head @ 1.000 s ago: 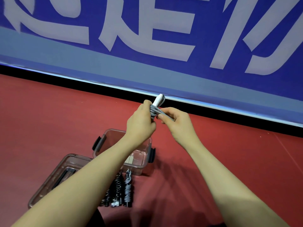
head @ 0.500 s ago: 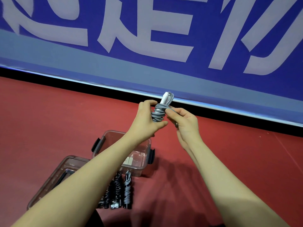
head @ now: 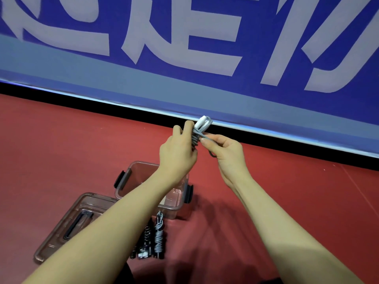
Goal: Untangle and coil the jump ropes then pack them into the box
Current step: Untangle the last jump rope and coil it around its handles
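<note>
light: even, fairly bright indoor light falling from above | shadows: both forearms casting soft dark patches on the matte red floor (head: 61, 152) beside the clear plastic storage box (head: 131, 177) | glare: thin bright streak running along the blue printed banner (head: 184, 93) bottom edge | blur: white lettering smearing slightly | distortion: wide-angle lens bowing the banner edge toward the corners

Grey coiled jump rope (head: 196, 138) (white handle) above clear box (head: 131, 177).

Red floor (head: 61, 144), blue banner (head: 184, 93)
</note>
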Motion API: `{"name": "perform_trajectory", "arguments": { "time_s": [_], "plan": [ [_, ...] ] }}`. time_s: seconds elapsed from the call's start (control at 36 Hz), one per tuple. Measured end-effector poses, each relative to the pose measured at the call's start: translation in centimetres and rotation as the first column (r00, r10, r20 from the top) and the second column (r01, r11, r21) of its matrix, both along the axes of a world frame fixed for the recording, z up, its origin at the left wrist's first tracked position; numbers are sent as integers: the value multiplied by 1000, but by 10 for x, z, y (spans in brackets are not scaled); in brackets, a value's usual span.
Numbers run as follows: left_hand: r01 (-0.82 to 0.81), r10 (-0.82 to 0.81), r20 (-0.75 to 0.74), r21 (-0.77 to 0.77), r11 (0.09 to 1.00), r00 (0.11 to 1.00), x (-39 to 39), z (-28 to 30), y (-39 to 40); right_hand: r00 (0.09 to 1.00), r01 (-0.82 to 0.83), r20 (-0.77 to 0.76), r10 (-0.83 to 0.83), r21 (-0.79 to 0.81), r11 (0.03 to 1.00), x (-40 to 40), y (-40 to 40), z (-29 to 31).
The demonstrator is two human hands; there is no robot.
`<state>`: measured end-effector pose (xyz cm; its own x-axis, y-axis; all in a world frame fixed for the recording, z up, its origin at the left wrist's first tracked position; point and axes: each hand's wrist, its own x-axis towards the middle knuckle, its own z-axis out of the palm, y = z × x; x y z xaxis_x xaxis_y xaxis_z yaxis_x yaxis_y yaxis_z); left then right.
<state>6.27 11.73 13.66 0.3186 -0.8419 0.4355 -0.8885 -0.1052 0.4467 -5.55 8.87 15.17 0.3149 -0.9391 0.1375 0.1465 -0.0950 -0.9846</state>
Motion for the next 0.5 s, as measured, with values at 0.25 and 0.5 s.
{"name": "perform_trajectory", "arguments": {
  "time_s": [0.25, 0.5],
  "plan": [
    [8, -7, -180, 1, 1000, 984, 10, 2, -1, 997, 72, -9, -72, 24, 997, 1, -5, -10],
    [319, -267, -564, -7, 948, 781, 6, 6, 0, 998, 16, 63, -19, 55, 998, -3, -13, -12]
  ]
}}
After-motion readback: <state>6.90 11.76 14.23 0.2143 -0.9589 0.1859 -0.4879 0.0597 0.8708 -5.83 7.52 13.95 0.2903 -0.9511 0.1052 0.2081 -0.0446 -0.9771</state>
